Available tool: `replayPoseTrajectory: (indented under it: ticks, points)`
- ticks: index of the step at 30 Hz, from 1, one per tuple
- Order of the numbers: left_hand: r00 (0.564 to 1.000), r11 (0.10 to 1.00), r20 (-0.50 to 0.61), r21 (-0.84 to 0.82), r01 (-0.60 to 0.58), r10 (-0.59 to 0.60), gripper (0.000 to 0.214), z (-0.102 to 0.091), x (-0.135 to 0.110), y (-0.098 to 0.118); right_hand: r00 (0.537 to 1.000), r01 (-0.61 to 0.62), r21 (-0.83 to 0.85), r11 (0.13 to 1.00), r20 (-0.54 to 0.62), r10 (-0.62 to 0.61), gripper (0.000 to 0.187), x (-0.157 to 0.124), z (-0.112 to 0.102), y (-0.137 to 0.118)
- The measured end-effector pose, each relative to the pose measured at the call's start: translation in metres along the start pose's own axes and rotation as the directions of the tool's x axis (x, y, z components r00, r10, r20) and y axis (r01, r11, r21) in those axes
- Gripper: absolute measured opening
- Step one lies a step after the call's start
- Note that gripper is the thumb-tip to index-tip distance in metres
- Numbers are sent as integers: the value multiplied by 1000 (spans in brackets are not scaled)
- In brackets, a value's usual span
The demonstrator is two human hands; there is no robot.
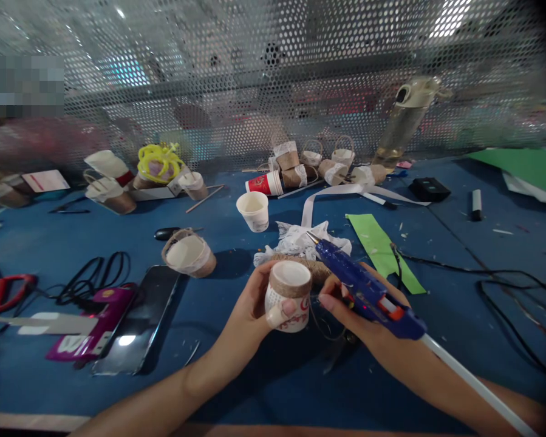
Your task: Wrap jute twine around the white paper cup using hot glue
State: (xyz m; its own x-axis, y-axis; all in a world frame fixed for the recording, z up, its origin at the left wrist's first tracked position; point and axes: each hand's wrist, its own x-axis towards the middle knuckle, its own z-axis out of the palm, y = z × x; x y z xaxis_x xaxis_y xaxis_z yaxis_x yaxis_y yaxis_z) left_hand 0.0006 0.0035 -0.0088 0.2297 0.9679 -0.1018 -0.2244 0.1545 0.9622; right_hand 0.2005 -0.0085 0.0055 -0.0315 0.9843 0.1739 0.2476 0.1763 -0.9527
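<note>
Currently, left hand [257, 306] grips the twine-banded paper cup [295, 306] above the blue surface [273, 388], right hand [366, 331] clasps the glue gun [357, 276] beside it; possible fault: hot glue dripping onto the left thumb [277, 314] should the nozzle [313, 237] swing low.

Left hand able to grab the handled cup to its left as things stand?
Probably not yet: the left hand is holding the brown-banded cup. The way itself looks free, with only bare blue table visible between that hand and the handled cup.
</note>
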Motion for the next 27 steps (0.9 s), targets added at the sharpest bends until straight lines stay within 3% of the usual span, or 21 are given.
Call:
replayPoseTrajectory:
  ticks: [9, 27]
  points:
    - [988, 985, 63, -89, 150, -145, 43, 2, -2, 5, 990, -135, 140, 981, -14, 138, 13, 2, 2, -4]
    - [972, 959, 150, -193, 209, -182, 39, -3, -2, 0, 970, -222, 207, 953, -51, 238, 21, 2, 5, -2]
